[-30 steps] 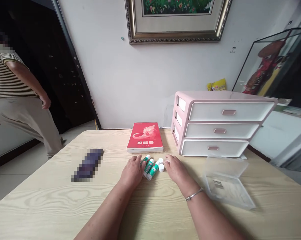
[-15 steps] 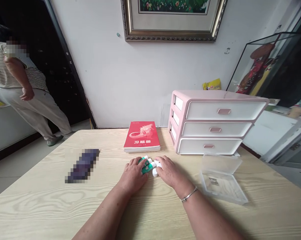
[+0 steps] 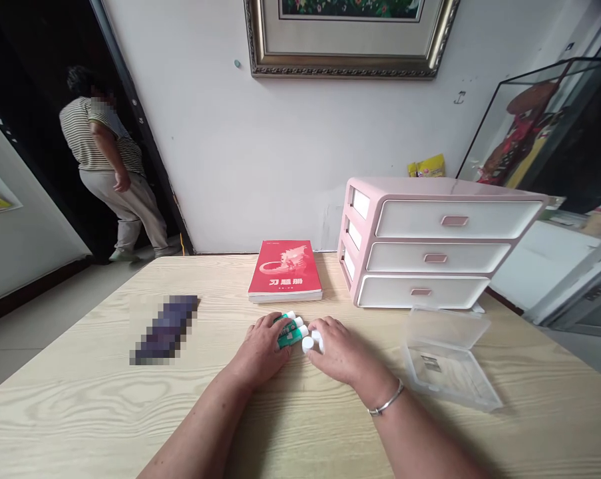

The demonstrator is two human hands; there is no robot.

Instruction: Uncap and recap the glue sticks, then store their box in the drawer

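Observation:
My left hand (image 3: 263, 346) lies over three green glue sticks (image 3: 291, 336) with white caps, its fingers closed around their left ends. They rest side by side on the table, caps pointing right. Close by on the right, my right hand (image 3: 336, 349) curls its thumb and fingers around small white cylindrical pieces (image 3: 307, 344). Part of these is hidden by the fingers, so I cannot tell exactly what they are. A red book (image 3: 285, 269) lies just beyond both hands.
A pink and white drawer unit (image 3: 434, 256) stands at the back right. In front of it sits an open clear plastic box (image 3: 450, 376). A blurred dark item (image 3: 165, 330) lies at left on the wooden table (image 3: 80, 426). Another person (image 3: 113, 156) is by the dark doorway.
My right hand has shifted slightly away from the glue sticks, leaving a small gap beside their caps. The person in the background has walked right, further into the doorway.

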